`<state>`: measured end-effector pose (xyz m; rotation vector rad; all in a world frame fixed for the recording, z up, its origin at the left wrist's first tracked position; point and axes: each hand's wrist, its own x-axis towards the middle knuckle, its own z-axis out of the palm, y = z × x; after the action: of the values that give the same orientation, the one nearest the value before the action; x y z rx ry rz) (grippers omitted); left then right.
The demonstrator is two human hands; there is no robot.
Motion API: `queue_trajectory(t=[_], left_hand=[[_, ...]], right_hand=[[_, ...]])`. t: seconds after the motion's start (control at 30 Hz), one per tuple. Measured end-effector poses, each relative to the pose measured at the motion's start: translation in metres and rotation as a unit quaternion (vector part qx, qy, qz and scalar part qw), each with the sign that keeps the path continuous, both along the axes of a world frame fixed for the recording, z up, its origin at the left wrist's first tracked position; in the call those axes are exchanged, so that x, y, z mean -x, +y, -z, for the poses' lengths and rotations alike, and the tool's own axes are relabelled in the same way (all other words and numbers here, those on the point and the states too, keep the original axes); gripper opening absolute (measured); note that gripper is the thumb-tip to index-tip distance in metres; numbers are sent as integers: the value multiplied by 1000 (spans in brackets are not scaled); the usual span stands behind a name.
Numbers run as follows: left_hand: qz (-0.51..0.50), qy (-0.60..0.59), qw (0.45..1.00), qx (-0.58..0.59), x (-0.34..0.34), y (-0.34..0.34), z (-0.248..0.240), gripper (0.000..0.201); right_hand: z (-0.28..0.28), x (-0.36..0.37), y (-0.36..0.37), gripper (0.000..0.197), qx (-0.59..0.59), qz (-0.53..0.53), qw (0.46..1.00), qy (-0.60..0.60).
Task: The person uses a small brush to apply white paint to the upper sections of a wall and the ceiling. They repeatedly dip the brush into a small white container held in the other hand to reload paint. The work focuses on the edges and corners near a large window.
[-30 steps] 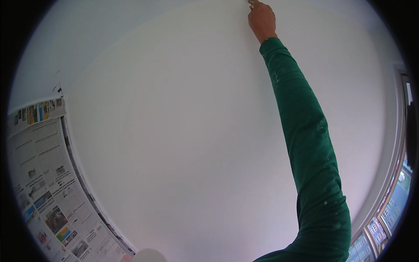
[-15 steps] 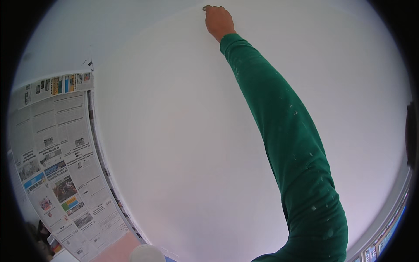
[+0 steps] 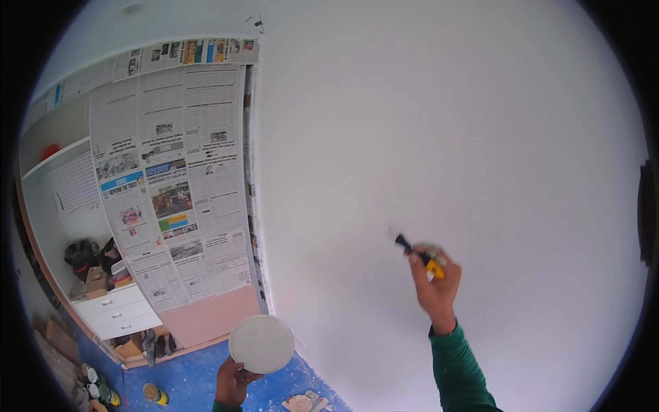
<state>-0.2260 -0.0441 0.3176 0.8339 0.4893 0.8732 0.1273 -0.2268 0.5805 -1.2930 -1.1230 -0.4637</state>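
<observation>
My right hand (image 3: pixel 438 281), at the end of a green sleeve, is closed around a small hand tool (image 3: pixel 402 242) with a flared dark end and a yellow-and-black handle. Whether it is a brush or a putty knife I cannot tell. The dark end points up and left at a faint mark (image 3: pixel 388 226) on the white wall (image 3: pixel 357 137), touching or very close to it. Lower left, my left hand (image 3: pixel 232 383) grips a round, off-white lid-like disc (image 3: pixel 262 343) by its near edge. Its underside is hidden.
Left of the wall stands a cabinet covered with newspaper sheets (image 3: pixel 171 172); its open side shows shelves and white drawers (image 3: pixel 115 310). Blue sheeting (image 3: pixel 206 367) covers the floor. Paint cans (image 3: pixel 155 393) stand there, and flat scraps (image 3: pixel 305 402) lie near the wall.
My right hand has come down from high on the wall to its middle. The view has shifted, so the cabinet, floor and my left hand with the disc now show.
</observation>
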Motion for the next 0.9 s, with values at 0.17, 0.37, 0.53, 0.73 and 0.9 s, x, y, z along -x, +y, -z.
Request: queue_trajectory(t=[0.17,0.37,0.53,0.73,0.9], left_hand=[[54,31,998,6,-27,3,-16,53],[150,21,988,7,-67,-6,-1,55],[300,27,954,-16,-129,-17,16,60],[490,-18,871,-25,-211,-10,98,62],[618,-23,785,40,-259,-5,180,66]], right_hand=[[250,-18,-27,17,137,-115,895,408],[454,24,-155,26,200,-7,803,562],[582,77,-259,22,165,201,789,557],[662,87,-345,37,322,305,708,550],[693,172,-380,36,153,465,613,620]])
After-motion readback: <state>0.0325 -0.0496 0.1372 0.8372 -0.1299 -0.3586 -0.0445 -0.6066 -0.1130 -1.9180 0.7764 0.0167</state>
